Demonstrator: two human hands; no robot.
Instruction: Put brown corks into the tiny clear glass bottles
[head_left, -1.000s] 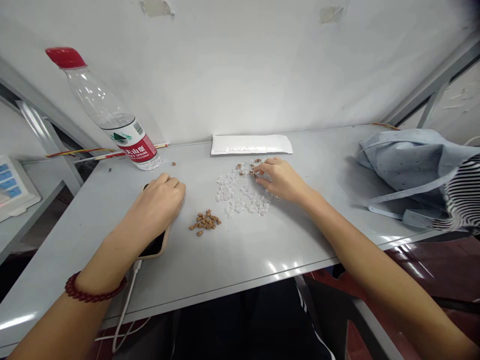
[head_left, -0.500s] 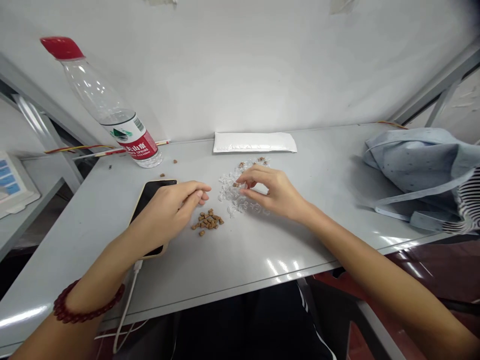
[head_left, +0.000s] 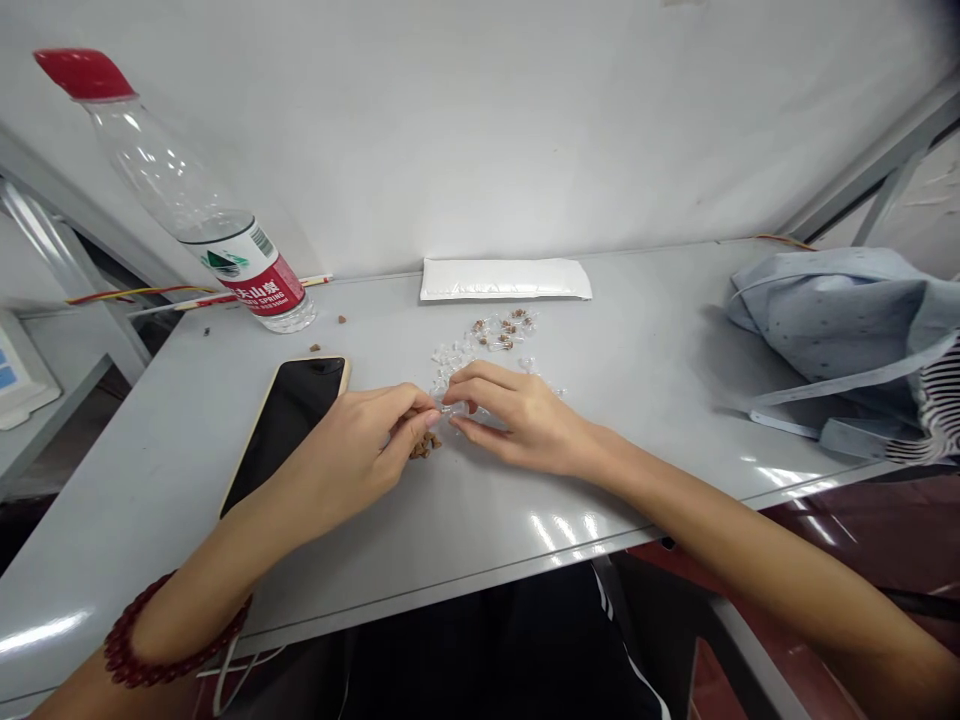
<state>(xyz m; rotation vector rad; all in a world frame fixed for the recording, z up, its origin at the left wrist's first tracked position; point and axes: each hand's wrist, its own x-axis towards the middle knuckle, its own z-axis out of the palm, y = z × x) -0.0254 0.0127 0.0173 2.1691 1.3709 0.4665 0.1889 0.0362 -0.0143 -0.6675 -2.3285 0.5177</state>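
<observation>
Above the desk my left hand (head_left: 375,435) and my right hand (head_left: 517,412) meet almost fingertip to fingertip. A small clear plastic piece (head_left: 453,408) shows between the thumb and forefinger of my right hand. My left thumb and forefinger are pinched together at its left side; what they grip is too small to make out. Brown pellets (head_left: 424,446), like dry pet kibble, lie in a pile partly hidden by my left hand. Behind my right hand are loose clear plastic pieces (head_left: 450,355). Farther back, several clear pieces with brown pellets in them (head_left: 504,330) sit in a cluster.
A phone (head_left: 289,420) lies left of my left hand, with a white cable below. Behind it stands a red-capped water bottle (head_left: 247,265). A white packet (head_left: 506,279) rests by the wall. Light blue fabric (head_left: 840,340) is heaped at the right. Two stray pellets lie near the bottle.
My left hand has moved right, off the phone and over the pellet pile. My right hand has come slightly nearer and left, so the fingertips now meet. The view has shifted a little.
</observation>
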